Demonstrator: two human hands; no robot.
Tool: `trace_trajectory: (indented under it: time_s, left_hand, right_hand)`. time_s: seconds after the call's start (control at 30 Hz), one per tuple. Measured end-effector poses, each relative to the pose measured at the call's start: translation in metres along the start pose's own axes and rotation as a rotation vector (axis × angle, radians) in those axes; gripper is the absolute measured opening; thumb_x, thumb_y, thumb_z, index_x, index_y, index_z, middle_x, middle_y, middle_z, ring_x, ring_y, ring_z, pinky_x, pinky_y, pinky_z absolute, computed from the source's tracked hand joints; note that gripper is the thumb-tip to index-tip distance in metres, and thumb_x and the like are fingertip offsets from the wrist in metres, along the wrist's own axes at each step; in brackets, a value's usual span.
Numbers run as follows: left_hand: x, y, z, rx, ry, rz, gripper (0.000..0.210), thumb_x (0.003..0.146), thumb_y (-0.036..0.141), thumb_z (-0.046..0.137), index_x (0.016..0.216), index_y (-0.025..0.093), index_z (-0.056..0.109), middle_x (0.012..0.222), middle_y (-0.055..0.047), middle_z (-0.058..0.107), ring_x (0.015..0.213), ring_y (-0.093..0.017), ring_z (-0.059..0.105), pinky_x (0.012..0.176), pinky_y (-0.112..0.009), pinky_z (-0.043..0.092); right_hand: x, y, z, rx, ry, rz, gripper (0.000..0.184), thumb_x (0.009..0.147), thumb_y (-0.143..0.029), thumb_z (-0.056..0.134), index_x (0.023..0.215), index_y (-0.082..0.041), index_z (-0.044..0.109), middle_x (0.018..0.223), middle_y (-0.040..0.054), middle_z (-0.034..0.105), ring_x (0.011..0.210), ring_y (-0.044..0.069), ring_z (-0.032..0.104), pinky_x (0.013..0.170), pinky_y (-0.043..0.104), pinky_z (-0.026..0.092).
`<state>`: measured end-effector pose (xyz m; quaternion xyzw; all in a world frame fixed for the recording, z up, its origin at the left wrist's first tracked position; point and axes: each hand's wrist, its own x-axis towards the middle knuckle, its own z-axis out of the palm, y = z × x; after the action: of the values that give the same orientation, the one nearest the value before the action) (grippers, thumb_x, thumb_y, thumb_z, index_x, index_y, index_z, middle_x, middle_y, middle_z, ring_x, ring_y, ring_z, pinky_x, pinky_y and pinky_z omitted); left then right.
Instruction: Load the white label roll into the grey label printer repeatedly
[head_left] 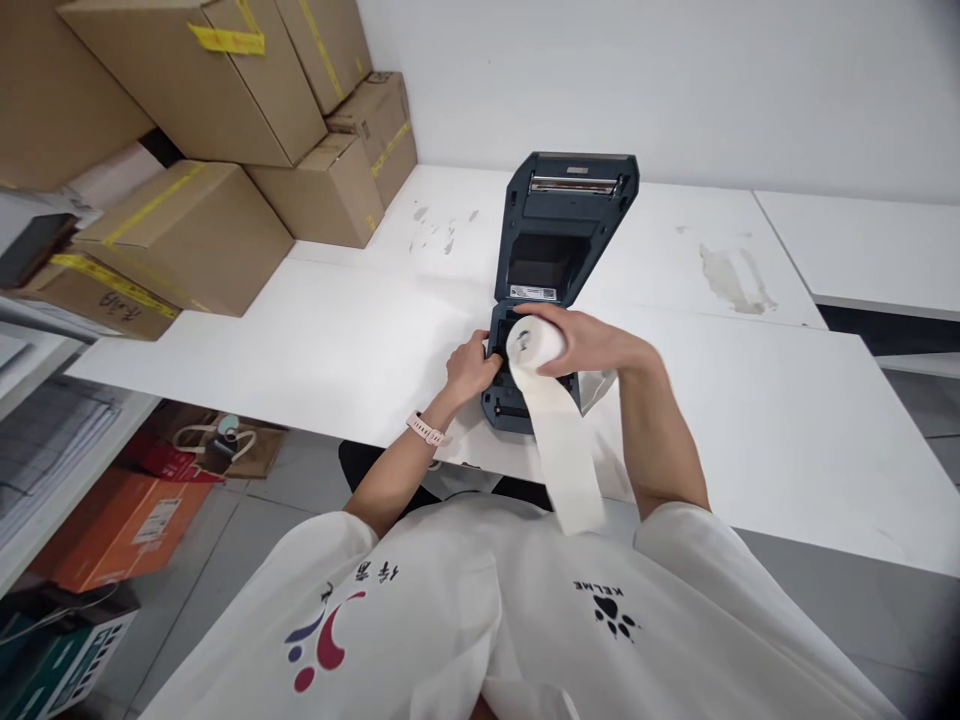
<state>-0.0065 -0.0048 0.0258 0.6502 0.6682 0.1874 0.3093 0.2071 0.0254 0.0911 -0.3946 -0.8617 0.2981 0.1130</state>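
Observation:
A dark blue-grey label printer (pixel 512 408) stands on the white table with its lid (pixel 574 205) raised and tilted back. My right hand (pixel 581 338) grips a roll of white label paper (pixel 536 343) over the printer's opening. From the roll a loose strip of paper (pixel 568 460) hangs down past the table's front edge towards my shirt. My left hand (pixel 472 366) is at the printer's left side, with its fingers curled over the rim into the bay. The roll partly hides the bay, so what the left fingertips press on is not visible.
Several cardboard boxes (pixel 199 235) with yellow tape are stacked at the table's left end. A white wall (pixel 675 90) stands behind the white table (pixel 720 420). Low on the left are shelves (pixel 67 470), an orange box (pixel 124 525) and a paper bag (pixel 255 455).

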Motion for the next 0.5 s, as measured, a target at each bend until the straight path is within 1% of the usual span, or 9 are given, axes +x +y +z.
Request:
trace_trajectory:
  time_s: [0.07,0.13,0.2,0.3,0.37,0.43,0.5]
  left_hand:
    - [0.001,-0.002,0.001,-0.012,0.005,0.009,0.050,0.083,0.026,0.049,0.133,0.020,0.053,0.086,-0.005,0.068,0.084,-0.024,0.064,0.071,-0.033,0.043]
    - [0.001,-0.004,0.003,-0.026,0.017,0.017,0.050,0.083,0.027,0.048,0.133,0.019,0.052,0.086,-0.005,0.068,0.083,-0.024,0.063,0.070,-0.033,0.042]
    - [0.001,-0.004,0.003,-0.042,0.022,0.015,0.050,0.083,0.027,0.048,0.132,0.020,0.053,0.085,-0.004,0.067,0.082,-0.023,0.063,0.069,-0.032,0.041]
    - [0.001,-0.002,0.003,-0.056,0.021,-0.016,0.049,0.081,0.025,0.048,0.130,0.021,0.055,0.082,-0.003,0.066,0.080,-0.022,0.062,0.069,-0.032,0.041]
    - [0.000,0.000,0.002,-0.059,0.024,-0.027,0.049,0.080,0.024,0.048,0.129,0.022,0.056,0.080,-0.002,0.065,0.079,-0.022,0.061,0.069,-0.032,0.040]
    - [0.000,0.000,0.002,-0.063,0.027,-0.026,0.049,0.080,0.024,0.048,0.128,0.022,0.056,0.078,-0.001,0.064,0.079,-0.022,0.061,0.068,-0.032,0.040]
    - [0.001,-0.001,0.003,-0.065,0.031,-0.021,0.049,0.080,0.024,0.049,0.128,0.022,0.056,0.078,-0.001,0.064,0.079,-0.022,0.061,0.069,-0.032,0.041]
  right_hand:
    - [-0.024,0.007,-0.020,0.146,0.129,-0.053,0.086,0.066,-0.038,0.081,0.144,-0.030,0.046,0.142,0.0051,0.057,0.123,0.031,0.058,0.102,0.042,0.050]
    - [-0.042,0.023,-0.034,0.278,0.301,-0.042,0.085,0.061,-0.039,0.086,0.138,-0.030,0.052,0.138,0.0045,0.058,0.119,0.029,0.060,0.097,0.039,0.053]
    - [-0.048,0.048,-0.042,0.391,0.475,0.022,0.084,0.057,-0.039,0.088,0.134,-0.031,0.055,0.135,0.0040,0.060,0.111,0.027,0.064,0.089,0.036,0.056]
    - [-0.036,0.096,-0.040,0.461,0.674,0.194,0.088,0.050,-0.033,0.090,0.131,-0.027,0.056,0.126,0.0054,0.063,0.103,0.025,0.066,0.084,0.035,0.057]
    - [-0.020,0.126,-0.031,0.470,0.735,0.301,0.093,0.044,-0.030,0.089,0.130,-0.021,0.055,0.122,0.0080,0.065,0.105,0.027,0.065,0.087,0.037,0.057]
    - [-0.006,0.150,-0.020,0.477,0.739,0.376,0.096,0.043,-0.029,0.088,0.131,-0.017,0.053,0.123,0.0111,0.064,0.109,0.028,0.064,0.092,0.040,0.056]
    - [0.003,0.164,-0.009,0.482,0.718,0.432,0.097,0.044,-0.031,0.088,0.133,-0.014,0.051,0.127,0.0142,0.063,0.114,0.029,0.063,0.097,0.042,0.054]
